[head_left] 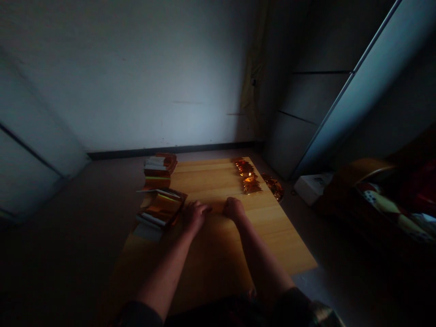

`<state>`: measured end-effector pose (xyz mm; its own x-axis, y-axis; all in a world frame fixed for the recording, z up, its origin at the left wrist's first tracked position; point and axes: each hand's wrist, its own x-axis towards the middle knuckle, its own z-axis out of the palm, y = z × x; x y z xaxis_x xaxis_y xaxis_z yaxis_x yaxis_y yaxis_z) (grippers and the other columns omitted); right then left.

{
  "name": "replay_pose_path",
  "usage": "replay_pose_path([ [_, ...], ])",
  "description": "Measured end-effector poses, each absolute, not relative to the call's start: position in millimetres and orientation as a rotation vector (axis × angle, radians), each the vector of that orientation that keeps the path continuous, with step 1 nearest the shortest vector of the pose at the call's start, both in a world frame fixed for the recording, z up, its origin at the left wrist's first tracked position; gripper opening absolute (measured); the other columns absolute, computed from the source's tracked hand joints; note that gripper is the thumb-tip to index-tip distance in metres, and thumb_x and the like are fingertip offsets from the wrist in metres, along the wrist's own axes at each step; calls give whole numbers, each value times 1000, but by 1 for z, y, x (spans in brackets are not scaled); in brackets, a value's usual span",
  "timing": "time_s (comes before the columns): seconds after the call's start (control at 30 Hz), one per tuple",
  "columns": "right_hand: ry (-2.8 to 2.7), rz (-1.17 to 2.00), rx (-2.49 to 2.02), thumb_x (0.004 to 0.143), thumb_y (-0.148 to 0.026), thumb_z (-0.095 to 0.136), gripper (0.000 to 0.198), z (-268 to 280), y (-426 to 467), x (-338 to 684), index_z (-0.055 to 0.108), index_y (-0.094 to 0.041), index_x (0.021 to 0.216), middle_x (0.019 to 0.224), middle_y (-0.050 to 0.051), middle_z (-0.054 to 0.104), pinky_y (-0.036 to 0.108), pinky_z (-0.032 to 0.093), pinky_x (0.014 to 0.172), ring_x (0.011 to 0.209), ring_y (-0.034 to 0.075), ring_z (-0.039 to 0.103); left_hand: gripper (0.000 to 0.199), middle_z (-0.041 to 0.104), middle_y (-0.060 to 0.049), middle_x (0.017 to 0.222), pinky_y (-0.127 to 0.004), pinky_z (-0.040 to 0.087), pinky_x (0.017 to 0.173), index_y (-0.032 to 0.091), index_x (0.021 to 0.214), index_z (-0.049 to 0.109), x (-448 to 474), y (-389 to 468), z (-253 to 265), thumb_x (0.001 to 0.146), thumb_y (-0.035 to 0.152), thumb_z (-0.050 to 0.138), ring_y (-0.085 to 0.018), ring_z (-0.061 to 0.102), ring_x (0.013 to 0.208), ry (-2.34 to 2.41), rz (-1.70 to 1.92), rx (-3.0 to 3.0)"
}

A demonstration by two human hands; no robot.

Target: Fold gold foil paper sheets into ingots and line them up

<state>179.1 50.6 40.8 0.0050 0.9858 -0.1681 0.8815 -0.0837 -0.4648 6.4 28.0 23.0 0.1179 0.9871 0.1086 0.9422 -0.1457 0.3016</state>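
Two hands rest side by side on the pale wooden table point(272, 236), knuckles up and fingers curled under. The left hand point(195, 214) lies just beside a stack of shiny orange-gold foil sheets point(162, 210) at the table's left edge; the right hand point(233, 208) sits near the middle. Whether either grips anything cannot be told in the dim light. A second foil stack point(159, 171) lies farther along that left edge. Folded gold foil pieces point(248, 176) line the table's far right edge, with more on the floor point(274, 187) beside it.
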Motion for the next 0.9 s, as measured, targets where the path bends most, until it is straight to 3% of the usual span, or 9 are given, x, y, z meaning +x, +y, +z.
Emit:
replay_pose_path([
  [0.2, -1906, 592, -1992, 69, -15, 64, 11, 50, 49, 194, 68, -15, 79, 83, 7, 70, 20, 40, 61, 75, 15, 62, 27, 64, -3, 90, -30, 36, 81, 35, 95, 72, 6, 27, 24, 85, 20, 51, -18, 53, 93, 1923, 420, 2240],
  [0.4, -1968, 815, -1573, 69, -8, 60, 22, 56, 66, 165, 69, -18, 86, 82, 0, 71, 17, 42, 62, 73, 11, 62, 29, 64, -3, 95, -31, 37, 82, 31, 98, 71, 7, 25, 27, 83, 17, 51, -20, 53, 97, 1982, 397, 2207],
  [0.67, -2270, 775, -1707, 71, -13, 61, 20, 53, 73, 152, 70, -17, 89, 87, 3, 71, 17, 40, 60, 76, 13, 62, 20, 65, -7, 96, -30, 39, 80, 21, 91, 69, 7, 26, 26, 84, 26, 50, -20, 55, 95, 2048, 494, 2138],
  [0.9, -2427, 630, -1741, 66, -42, 72, 37, 47, 79, 148, 67, -20, 95, 94, 5, 70, 21, 41, 61, 82, 17, 63, 16, 66, -8, 99, -31, 38, 83, 17, 92, 63, 6, 27, 24, 81, 23, 52, -21, 56, 96, 2121, 469, 2114],
])
